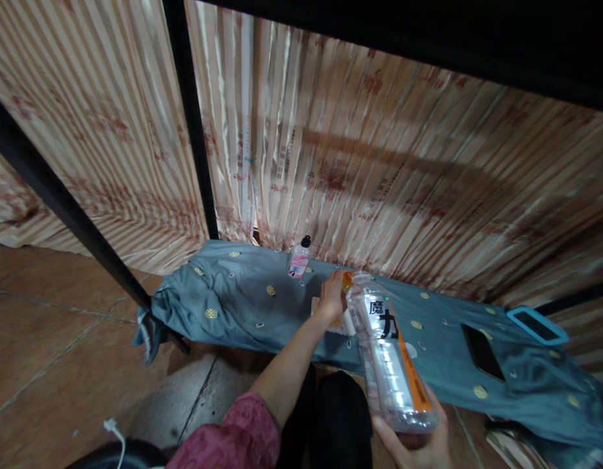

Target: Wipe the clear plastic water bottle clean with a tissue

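A large clear plastic bottle (382, 345) with a white and orange label leans across the front of the bench, its mouth pointing away from me. My right hand (421, 436) cups the bottle's base from below, fingers wrapped around it. Beside the bottle's neck, my left hand (333, 296) is closed on a small orange piece (348, 280) that looks like a bottle cap; the fingers partly hide it. A white sheet or packet (347, 324) lies on the cloth under my left hand, mostly covered.
A blue-grey patterned cloth (242, 299) covers the low bench. On it are a small black-capped bottle (298, 258), a dark phone (482, 352) and a blue-framed object (536, 326). Dark poles (188, 117) and a striped curtain (340, 143) stand around. A white cable (116, 433) is lower left.
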The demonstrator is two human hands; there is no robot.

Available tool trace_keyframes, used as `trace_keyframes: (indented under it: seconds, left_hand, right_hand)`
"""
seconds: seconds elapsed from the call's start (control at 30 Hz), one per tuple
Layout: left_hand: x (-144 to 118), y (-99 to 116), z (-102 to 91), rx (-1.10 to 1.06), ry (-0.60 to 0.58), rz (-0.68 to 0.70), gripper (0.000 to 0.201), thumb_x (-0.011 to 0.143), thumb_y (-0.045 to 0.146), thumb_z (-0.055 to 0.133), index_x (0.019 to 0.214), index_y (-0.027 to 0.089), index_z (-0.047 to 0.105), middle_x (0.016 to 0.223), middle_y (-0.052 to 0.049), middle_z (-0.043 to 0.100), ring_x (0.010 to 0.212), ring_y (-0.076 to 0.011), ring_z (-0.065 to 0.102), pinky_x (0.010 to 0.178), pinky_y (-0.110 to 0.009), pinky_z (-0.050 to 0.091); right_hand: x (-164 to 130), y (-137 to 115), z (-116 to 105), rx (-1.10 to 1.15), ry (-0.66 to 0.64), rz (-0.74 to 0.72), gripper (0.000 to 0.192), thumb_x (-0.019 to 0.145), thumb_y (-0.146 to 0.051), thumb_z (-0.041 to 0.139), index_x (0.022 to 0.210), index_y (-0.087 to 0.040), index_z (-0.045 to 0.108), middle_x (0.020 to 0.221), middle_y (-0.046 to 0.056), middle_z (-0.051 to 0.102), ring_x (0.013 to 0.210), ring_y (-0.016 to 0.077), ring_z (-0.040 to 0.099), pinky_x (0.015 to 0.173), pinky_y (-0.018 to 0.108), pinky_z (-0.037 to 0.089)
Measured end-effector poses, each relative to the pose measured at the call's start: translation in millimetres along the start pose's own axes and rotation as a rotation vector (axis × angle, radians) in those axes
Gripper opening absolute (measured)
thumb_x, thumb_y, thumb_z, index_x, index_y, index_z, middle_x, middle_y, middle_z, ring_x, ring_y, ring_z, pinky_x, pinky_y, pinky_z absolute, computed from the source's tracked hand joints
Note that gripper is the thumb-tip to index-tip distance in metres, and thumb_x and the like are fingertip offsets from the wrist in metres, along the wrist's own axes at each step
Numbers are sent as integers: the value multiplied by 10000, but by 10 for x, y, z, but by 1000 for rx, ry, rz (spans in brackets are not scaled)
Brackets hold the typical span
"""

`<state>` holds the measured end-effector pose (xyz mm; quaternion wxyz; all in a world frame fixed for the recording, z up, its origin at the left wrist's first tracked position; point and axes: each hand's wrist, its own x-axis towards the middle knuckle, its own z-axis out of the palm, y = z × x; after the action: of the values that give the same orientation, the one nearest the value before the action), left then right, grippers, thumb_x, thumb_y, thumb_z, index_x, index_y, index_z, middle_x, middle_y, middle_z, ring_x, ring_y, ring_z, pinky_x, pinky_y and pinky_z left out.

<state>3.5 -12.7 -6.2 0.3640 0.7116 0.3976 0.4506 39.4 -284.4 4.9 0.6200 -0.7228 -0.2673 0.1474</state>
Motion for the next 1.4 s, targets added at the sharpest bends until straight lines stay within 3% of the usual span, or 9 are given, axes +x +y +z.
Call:
trace_keyframes:
  seconds: [0.27, 0.47, 0.73, 0.93, 1.07, 1.4]
  left_hand:
    - [2, 2, 4, -20, 3, 2, 396, 836, 212, 794, 1226, 189, 730, 1200, -99, 786, 1083, -280, 751, 1014, -414, 606]
    - [7, 19, -4, -15, -5, 0, 381, 845, 222, 798, 1218, 185, 729, 1201, -103, 785, 1101, -281, 749, 1029, -414, 599]
    - [-1, 32, -20, 14, -16, -1, 411, 856, 240, 800, 1257, 201, 717, 1237, -99, 785, 1132, -286, 751, 1040, -423, 603]
    - [1, 33, -19, 2, -18, -6, 414, 862, 245, 798, 1261, 165, 717, 1229, -131, 785, 1134, -306, 755, 1036, -438, 602]
    - [-5, 50, -35, -1, -14, 0, 406, 855, 260, 808, 1244, 181, 723, 1223, -116, 784, 1127, -294, 750, 1039, -429, 601]
    - [-9, 64, -26, 14, -14, -20, 389, 866, 252, 788, 1242, 185, 719, 1226, -113, 783, 1124, -292, 747, 1041, -428, 593]
  right_hand:
    - [24, 53, 8, 21, 23, 51, 1190, 563, -629, 950, 1524, -131, 456, 1398, 209, 621, 1234, 413, 661, 962, 513, 608]
    - [-18, -96, 56, -58, 69, -6, 1021, 653, -643, 903, 1457, -138, 528, 1315, 176, 691, 1140, 370, 722, 918, 464, 636]
    - [-24, -91, 30, -100, 61, -24, 1017, 717, -702, 874, 1489, -148, 510, 1284, 137, 698, 1081, 319, 732, 862, 402, 643]
    - [-44, -207, 58, -97, 95, -4, 1031, 677, -687, 891, 1460, -117, 537, 1319, 179, 675, 1103, 343, 727, 891, 424, 641]
    - [-38, -225, 51, -81, 96, -5, 1050, 658, -707, 897, 1462, -141, 530, 1238, 142, 703, 1034, 330, 732, 818, 420, 649]
    - [-48, -307, 55, -103, 102, -14, 944, 700, -672, 874, 1414, -141, 558, 1251, 159, 710, 1080, 359, 735, 885, 456, 640]
